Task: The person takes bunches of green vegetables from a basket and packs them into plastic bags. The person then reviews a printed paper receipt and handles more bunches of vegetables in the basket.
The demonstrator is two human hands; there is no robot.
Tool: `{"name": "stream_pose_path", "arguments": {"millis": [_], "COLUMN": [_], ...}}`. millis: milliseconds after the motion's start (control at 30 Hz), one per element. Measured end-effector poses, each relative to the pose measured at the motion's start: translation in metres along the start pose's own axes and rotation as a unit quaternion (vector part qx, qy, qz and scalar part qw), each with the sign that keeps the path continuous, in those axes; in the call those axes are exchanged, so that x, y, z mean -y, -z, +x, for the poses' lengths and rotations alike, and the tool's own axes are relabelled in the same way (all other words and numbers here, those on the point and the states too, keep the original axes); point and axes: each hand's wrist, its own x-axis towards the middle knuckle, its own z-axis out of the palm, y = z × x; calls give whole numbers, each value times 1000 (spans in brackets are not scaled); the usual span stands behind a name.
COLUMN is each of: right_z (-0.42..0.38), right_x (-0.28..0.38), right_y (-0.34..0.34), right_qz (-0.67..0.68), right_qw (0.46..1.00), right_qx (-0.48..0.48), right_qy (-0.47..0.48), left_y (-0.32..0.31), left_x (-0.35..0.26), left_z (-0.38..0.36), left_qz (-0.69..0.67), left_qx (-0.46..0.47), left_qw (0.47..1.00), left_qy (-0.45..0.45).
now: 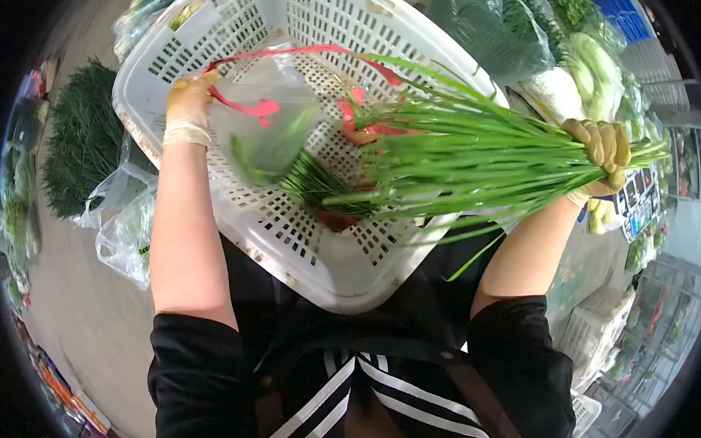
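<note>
My gloved right hand (pixel 600 154) is closed round one end of a long bunch of green chives (pixel 476 150), held sideways above a white plastic basket (pixel 340 284). The loose ends of the chives fan out to the left, blurred by motion. My gloved left hand (pixel 191 105), at the basket's left rim, pinches a red ribbon (pixel 271 50) that stretches across to the chives. Inside the basket lie a clear plastic bag (pixel 270 100), a smaller dark green bunch (pixel 317 179) and more red strips.
Feathery dark greens (pixel 79 136) and a crumpled clear bag (pixel 126 219) lie to the left. Bagged vegetables and pale cabbages (pixel 591 69) stand at the upper right. A scale-like keypad (pixel 638 202) shows behind my right hand. White crates (pixel 594 328) stand at lower right.
</note>
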Motion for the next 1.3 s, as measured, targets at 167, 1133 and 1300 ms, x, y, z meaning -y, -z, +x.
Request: {"name": "stream_pose_path", "arguments": {"millis": [167, 1133, 1300], "right_z": [-4, 16, 13], "right_x": [-5, -146, -145], "right_y": [6, -8, -6], "right_qz": [88, 182, 162], "right_qw": [990, 956, 949], "right_qx": [104, 49, 58], "right_qy": [-24, -224, -263], "left_y": [-16, -76, -76], "left_x": [8, -53, -49], "left_z": [5, -174, -175], "left_qz": [-74, -139, -86], "left_qx": [15, 544, 450], "left_qw": [997, 822, 879], "left_qy": [-21, -95, -132]}}
